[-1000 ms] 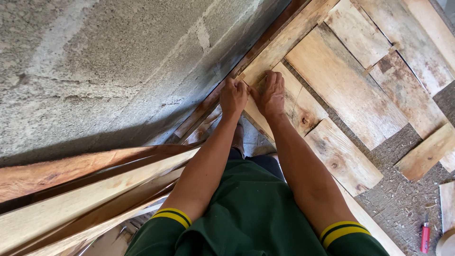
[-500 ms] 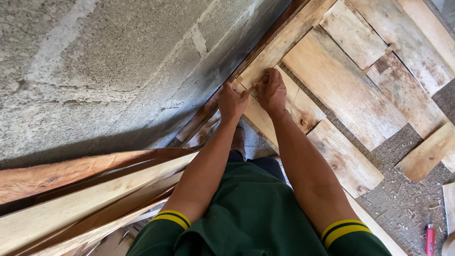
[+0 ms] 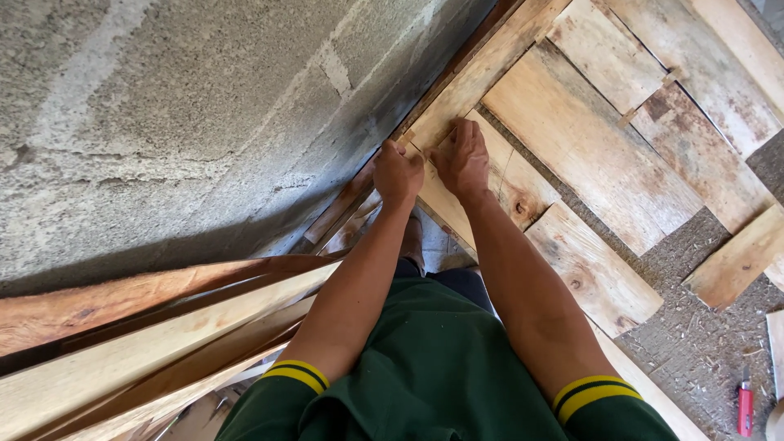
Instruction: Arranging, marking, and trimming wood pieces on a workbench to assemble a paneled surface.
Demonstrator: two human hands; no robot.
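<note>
Nearest the camera: green short-sleeved shirt with yellow-and-black cuff bands (image 3: 425, 384), both bare forearms stretched forward from it.

Lower left, a stack of long pale and reddish timber boards (image 3: 139, 343) leaning against the rough grey concrete block wall (image 3: 163, 122). Lower right, sawdust-strewn ground (image 3: 694, 343) with a small red-handled tool (image 3: 745, 406) lying on it near the frame edge.

Further out, the hands. Left hand (image 3: 398, 173) is curled into a loose fist, fingers folded tight onto the wall-side edge of a long pale wooden plank (image 3: 482, 73) where it meets the base of the wall; can't tell whether it pinches the plank or just presses on it. Right hand (image 3: 462, 158) lies palm down, fingers spread slightly, flat on a short pale knotty board (image 3: 510, 184) just beside that plank. The two hands sit close together, almost touching.

Beyond and right of the hands: more flat weathered pale boards (image 3: 588, 147) laid side by side on the ground, some stained reddish-brown, running to the top-right corner. A separate short offcut (image 3: 739, 261) lies apart on the sawdust at the right.
</note>
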